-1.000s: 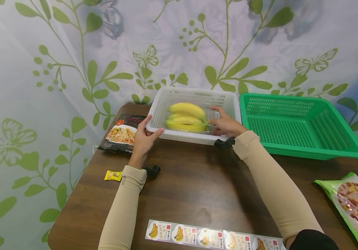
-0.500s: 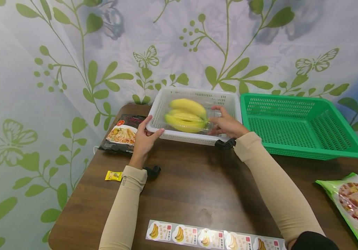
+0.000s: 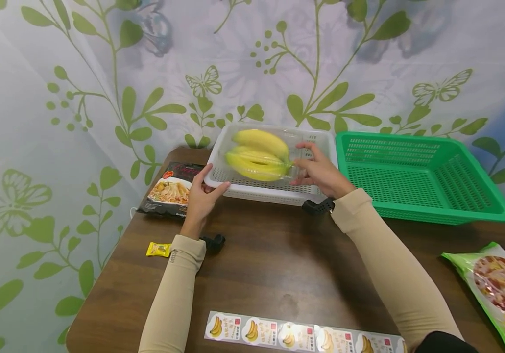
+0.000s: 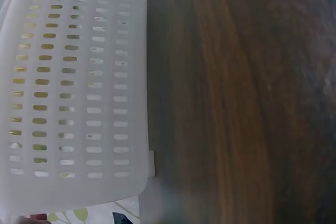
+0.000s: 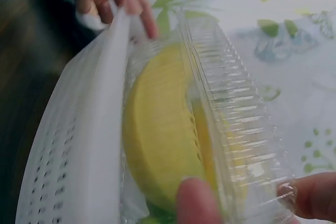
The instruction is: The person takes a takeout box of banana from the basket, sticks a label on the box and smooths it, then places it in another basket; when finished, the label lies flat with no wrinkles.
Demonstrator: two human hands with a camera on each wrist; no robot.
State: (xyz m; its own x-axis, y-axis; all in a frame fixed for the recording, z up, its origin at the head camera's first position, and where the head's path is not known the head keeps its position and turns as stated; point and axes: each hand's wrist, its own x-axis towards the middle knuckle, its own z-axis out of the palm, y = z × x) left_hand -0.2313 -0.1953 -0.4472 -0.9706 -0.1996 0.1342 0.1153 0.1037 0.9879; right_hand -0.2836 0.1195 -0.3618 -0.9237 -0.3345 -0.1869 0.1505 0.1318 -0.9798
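Observation:
A bunch of yellow bananas [image 3: 258,154] lies inside a clear plastic box [image 5: 241,108], over the white basket [image 3: 270,193]. My right hand [image 3: 323,172] grips the box at its right end. In the right wrist view the thumb is on one side and a finger on the other, and the box sits tilted beside the basket wall. My left hand [image 3: 201,202] holds the basket's near left corner, thumb on the rim. In the left wrist view the slotted basket wall [image 4: 79,87] fills the left side, with yellow showing through several slots.
To the right stands a green basket [image 3: 411,176]. A dark noodle packet [image 3: 168,191] lies behind the left hand, and a small yellow packet [image 3: 158,249] beside the left wrist. Banana stickers [image 3: 258,331] lie in front. A green-edged food bag [image 3: 499,289] is at far right.
The clear box of bananas has risen in the white basket and shifted slightly left and away, with my right hand holding it. My left hand stays on the basket corner.

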